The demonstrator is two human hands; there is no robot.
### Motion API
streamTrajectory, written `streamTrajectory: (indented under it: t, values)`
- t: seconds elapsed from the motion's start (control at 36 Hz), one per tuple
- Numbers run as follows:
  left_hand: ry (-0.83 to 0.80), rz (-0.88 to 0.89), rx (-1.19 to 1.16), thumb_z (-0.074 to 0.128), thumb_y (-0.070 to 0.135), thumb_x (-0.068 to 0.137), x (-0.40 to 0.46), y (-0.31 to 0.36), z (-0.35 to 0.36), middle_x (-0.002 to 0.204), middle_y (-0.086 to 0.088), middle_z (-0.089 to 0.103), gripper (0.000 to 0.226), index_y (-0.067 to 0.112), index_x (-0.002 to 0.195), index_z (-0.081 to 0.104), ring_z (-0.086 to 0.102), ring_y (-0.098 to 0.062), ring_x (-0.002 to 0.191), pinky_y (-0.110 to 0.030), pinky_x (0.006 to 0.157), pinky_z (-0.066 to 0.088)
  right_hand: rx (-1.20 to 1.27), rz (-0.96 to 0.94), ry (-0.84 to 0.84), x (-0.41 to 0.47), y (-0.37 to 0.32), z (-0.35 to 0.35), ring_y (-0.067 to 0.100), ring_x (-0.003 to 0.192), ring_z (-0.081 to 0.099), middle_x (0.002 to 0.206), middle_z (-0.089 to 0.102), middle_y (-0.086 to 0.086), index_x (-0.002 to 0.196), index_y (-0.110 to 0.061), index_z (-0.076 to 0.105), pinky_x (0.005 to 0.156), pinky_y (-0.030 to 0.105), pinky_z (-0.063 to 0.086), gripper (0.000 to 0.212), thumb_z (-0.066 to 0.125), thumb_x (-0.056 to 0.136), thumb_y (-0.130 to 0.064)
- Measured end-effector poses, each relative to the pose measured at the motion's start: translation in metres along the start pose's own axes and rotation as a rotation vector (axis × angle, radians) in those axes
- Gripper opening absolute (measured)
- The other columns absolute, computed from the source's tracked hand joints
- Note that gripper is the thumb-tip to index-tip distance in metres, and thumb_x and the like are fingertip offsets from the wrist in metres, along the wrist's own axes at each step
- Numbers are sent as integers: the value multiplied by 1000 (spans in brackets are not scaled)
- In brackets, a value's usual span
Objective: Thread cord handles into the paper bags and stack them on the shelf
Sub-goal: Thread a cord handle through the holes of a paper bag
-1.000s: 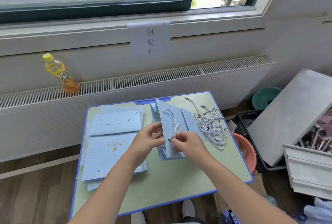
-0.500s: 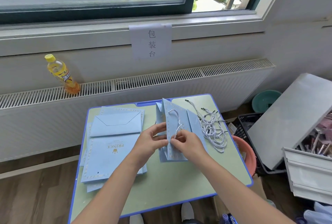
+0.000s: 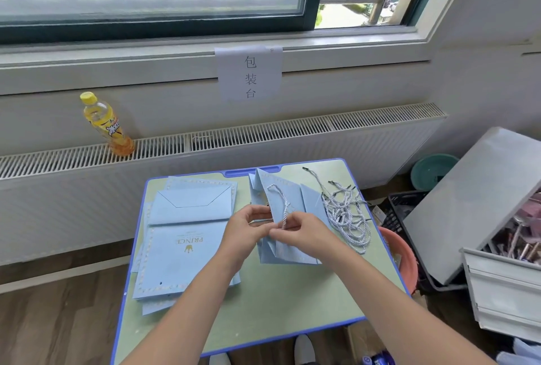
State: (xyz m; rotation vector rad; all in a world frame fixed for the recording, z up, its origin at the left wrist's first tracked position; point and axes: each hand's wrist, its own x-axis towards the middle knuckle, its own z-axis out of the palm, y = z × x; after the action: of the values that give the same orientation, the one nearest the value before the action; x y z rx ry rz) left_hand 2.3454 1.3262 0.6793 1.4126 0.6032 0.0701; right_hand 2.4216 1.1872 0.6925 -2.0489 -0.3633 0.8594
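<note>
Between both hands (image 3: 248, 233) (image 3: 304, 233), the cord (image 3: 283, 209) loops over the bag (image 3: 288, 197).

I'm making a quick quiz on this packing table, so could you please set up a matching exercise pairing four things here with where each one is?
Things:
1. drink bottle
2. loose cords
3. flat bags
4. paper sign

Places:
A. stacked on the table's left half
B. taped below the window sill
C. standing on the radiator top
D. heaped at the table's right edge

Pairs: 1-C, 2-D, 3-A, 4-B
</note>
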Motion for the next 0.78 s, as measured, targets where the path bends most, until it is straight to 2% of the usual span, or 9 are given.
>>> streamTrajectory:
  t: [0.08,0.14,0.22,0.28,0.36,0.42,0.61,0.69,0.78]
  values:
    - [-11,1,13,78,-2,76,2,4,4,97,-5,74,32,6,103,65,72,-7,82,-17,68,53,-101,-17,51,1,2,4,14,85,65,84,64,-5,88,-18,56,82,29,51,32,81,73,-32]
    - [-19,9,42,77,-4,76,4,6,6,96,-7,74,30,5,103,66,72,-8,81,-18,68,54,-112,-16,85,1,3,5,17,86,66,83,65,-5,86,-19,56,80,31,51,31,80,72,-32]
    - [1,22,124,71,-3,83,7,6,9,94,-10,74,21,6,102,68,70,-15,75,-20,69,55,-80,-21,120,0,4,3,13,79,63,81,64,-6,85,-17,58,75,26,48,27,79,74,-30]
    - [-1,33,224,66,-4,85,10,4,10,96,-8,73,21,7,102,69,69,-18,81,-23,75,56,-57,-13,139,-2,5,2,9,75,60,81,64,-7,87,-16,60,76,25,48,21,77,77,-23]
    - [-52,13,407,68,1,80,12,2,12,93,-3,73,17,12,93,70,69,-17,89,-30,80,55,-24,1,149,-4,8,1,9,75,60,83,66,-4,87,-15,61,81,32,51,18,74,75,-18]
    - [-82,-16,468,71,6,77,12,3,13,87,-3,73,12,12,87,71,69,-18,83,-33,77,55,9,4,154,-8,8,0,11,75,61,82,66,-4,90,-11,62,80,30,51,20,74,74,-16]
    - [-212,-54,671,69,12,75,14,14,14,70,-8,67,9,11,78,77,50,-11,54,-22,57,40,52,14,128,-12,6,-4,10,78,64,88,67,-2,96,-9,63,85,31,53,27,78,73,-13]
    - [-219,-52,702,67,13,78,15,17,16,70,-6,64,9,6,80,74,52,-12,53,-21,54,42,60,13,130,-13,6,-7,9,80,64,90,67,-3,99,-7,64,85,30,53,28,77,75,-11]
    - [-220,-73,681,65,9,79,15,20,18,66,-1,59,10,8,69,64,53,-12,56,-20,54,44,69,20,129,-15,6,-10,13,88,67,97,70,1,104,-4,65,89,33,52,32,76,75,-10]
